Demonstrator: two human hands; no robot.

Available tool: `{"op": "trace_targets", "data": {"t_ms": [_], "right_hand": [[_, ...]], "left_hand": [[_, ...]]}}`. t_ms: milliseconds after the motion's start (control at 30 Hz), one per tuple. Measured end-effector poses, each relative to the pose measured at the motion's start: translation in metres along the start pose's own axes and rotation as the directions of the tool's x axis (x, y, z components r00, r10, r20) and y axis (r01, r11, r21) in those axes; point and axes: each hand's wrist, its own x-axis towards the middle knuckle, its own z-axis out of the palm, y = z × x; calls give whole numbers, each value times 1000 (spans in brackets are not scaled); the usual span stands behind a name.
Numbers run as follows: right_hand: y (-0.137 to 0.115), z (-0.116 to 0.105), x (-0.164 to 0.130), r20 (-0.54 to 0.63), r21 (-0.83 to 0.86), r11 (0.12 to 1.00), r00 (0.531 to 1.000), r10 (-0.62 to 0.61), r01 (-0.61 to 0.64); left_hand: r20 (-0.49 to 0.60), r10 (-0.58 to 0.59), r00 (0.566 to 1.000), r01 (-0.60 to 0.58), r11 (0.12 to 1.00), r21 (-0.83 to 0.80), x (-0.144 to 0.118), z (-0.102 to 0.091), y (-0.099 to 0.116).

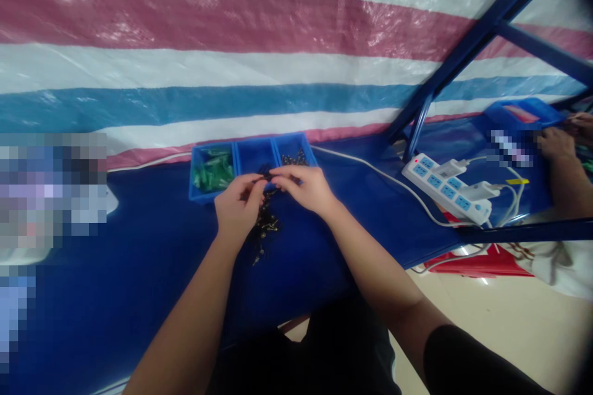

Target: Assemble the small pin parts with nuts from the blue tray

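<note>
Left hand point(238, 205) and right hand point(306, 188) pinched together on a small dark part point(267, 178), perhaps a screw, blurred, above a pile of screws point(264, 225), just before the blue tray point(252, 163) near the table's point(139, 271) far edge

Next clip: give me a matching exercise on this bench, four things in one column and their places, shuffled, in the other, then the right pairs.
Things:
1. green parts
2. small dark parts
3. power strip
4. another person's hand

Places:
A. far right edge, next to a blue bin
B. loose on the blue table cover, below the left hand and right hand
C. left compartment of the blue tray
D. right of the tray, with white plugs in it

Pairs: 1-C, 2-B, 3-D, 4-A
</note>
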Motion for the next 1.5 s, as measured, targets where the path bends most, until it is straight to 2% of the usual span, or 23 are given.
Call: {"op": "trace_targets", "data": {"t_ms": [500,700,833,1167,1400,1500], "right_hand": [[-1,-2,0,33,-38,999,999,5,-3],[-7,0,-1,74,16,999,997,-34,33],[-6,1,-2,102,-5,1000,994,-22,23],[-3,1,-2,62,-19,1000,998,-16,17],[-4,7,-2,98,125,989,993,64,-76],[-6,7,0,52,128,990,997,52,-58]], "left_hand": [[0,24,1000,-24,999,38,0,1,2],[65,19,998,-22,998,52,0,4,-9],[80,24,996,-30,997,71,0,4,-11],[83,16,996,-20,999,39,-1,4,-11],[119,78,990,-91,991,102,1,0,-2],[109,75,991,-88,989,120,2,1,-3]]}}
